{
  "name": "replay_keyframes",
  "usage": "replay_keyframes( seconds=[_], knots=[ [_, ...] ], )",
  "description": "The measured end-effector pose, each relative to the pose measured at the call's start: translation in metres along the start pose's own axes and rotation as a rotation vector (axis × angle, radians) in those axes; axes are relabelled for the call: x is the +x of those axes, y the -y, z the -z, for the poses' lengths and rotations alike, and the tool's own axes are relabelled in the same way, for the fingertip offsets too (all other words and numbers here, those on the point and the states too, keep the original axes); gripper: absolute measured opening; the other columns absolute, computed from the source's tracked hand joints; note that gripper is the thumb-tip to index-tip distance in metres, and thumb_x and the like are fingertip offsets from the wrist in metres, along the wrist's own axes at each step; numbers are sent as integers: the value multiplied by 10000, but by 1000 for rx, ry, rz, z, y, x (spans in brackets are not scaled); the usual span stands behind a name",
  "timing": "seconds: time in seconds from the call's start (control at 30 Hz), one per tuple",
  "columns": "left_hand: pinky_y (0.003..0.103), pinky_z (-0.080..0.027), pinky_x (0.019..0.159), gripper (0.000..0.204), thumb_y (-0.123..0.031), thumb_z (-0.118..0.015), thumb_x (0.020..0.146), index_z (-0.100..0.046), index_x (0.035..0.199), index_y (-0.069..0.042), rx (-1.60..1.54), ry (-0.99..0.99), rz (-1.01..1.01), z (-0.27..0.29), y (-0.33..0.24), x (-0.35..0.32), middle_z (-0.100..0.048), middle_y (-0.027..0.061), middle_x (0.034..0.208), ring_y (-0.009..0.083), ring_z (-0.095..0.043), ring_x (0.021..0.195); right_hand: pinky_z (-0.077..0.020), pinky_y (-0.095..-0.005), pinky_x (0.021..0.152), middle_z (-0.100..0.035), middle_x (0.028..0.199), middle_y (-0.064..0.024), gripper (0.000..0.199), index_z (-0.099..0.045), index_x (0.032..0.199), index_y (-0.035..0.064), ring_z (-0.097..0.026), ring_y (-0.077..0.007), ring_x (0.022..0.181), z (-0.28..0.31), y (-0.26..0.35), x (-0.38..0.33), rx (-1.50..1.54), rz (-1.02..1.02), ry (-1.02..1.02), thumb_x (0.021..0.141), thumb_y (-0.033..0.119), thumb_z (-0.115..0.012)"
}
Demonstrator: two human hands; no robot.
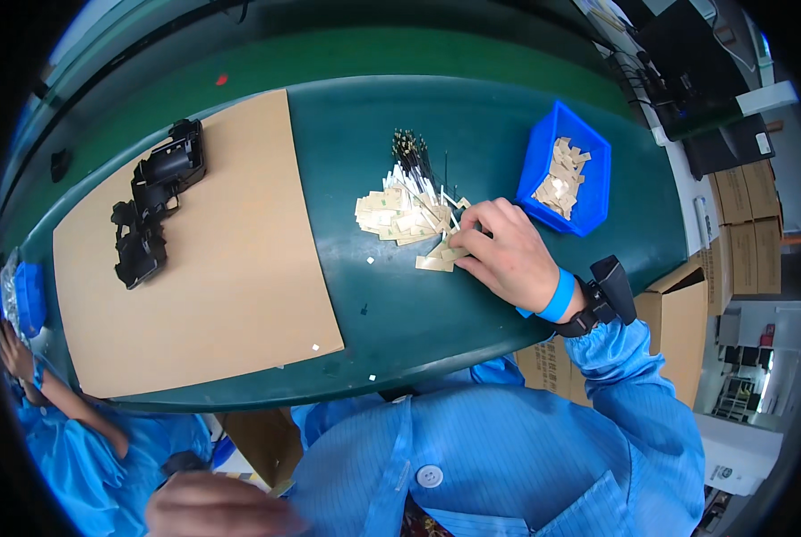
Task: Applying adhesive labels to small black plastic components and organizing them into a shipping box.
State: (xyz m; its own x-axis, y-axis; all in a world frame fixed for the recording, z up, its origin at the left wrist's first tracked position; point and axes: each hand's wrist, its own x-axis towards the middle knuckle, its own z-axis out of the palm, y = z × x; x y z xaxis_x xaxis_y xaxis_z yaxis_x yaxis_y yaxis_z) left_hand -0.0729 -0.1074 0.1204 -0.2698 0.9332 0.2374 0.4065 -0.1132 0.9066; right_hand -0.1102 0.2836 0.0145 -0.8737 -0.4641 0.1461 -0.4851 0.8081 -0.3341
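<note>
In the head view, a right hand [512, 255] is bent over the lower right edge of a pile of cream tabs [391, 217] on a curved green table [418, 331]. Its thumb and forefinger are brought close together at the nearest tabs; whether one is gripped cannot be told. The wrist is circled by a blue band [560, 296] and a black strapped device [611, 291].

A left hand [221, 507] is caught in a blur at the lower edge, below the table's near rim and well apart from the pile; the state of its fingers cannot be told.

The tabs are heaped around the white ends of a bundle of black leads [409, 148], whose far ends are pointed toward the far edge. To the right, a blue bin [600, 199], partly filled with cream pieces [561, 179], is set just beyond the right hand, leaving little room between them.

The left side is covered by a brown sheet [203, 313], on which black plastic parts [169, 167] are lined up along the far left. A strip of green is exposed between sheet and pile, and a wider stretch toward the near edge is dotted with small white squares [370, 260].

At far left, a co-worker's hand [15, 349] is seen beside another blue container [30, 300].
</note>
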Motion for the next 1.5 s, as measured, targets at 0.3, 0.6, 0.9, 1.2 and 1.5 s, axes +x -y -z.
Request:
replay_keyframes(
  seconds=[0.3,0.6,0.9,1.2,1.5],
  knots=[
    [272,-503,734,502,-44,-690,737,-503,1202,-7,-357,-451,522,-38,84,112,-576,133,1065,177,-592,897,-390,-378,789,-513,1016,-79,239,-575,840,68,-480,-294,955,34,19,14,89,72,-217,640,96,-702],
    [249,-522,627,244,-38,-576,836,-571,1057,65,-803,-697,470,-49,99,127,-640,130,837,151,-620,690,-441,-389,775,-547,1073,-146,275,-625,876,35,-530,-315,954,18,51,39,445,376,-259,646,142,-732],
    [256,-522,551,159,-46,-530,879,-598,973,62,-887,-918,365,-58,103,136,-643,181,843,154,-605,618,-455,-300,728,-573,954,-128,264,-575,945,17,-578,-231,840,8,38,32,913,37,-373,708,64,-680],
    [236,-518,549,169,-17,-550,861,-592,1006,60,-733,-896,427,-63,106,140,-646,171,852,134,-610,626,-459,-278,625,-591,786,-81,113,-593,828,19,-583,-190,706,3,37,32,1004,-13,-285,727,0,-640],
    [257,-480,482,176,-37,-522,880,-598,1040,-33,-556,-961,300,-68,110,140,-632,129,802,170,-596,576,-466,-326,669,-609,850,-92,151,-645,871,32,-575,-246,766,-6,43,34,852,95,-337,723,54,-665]
  ],
)
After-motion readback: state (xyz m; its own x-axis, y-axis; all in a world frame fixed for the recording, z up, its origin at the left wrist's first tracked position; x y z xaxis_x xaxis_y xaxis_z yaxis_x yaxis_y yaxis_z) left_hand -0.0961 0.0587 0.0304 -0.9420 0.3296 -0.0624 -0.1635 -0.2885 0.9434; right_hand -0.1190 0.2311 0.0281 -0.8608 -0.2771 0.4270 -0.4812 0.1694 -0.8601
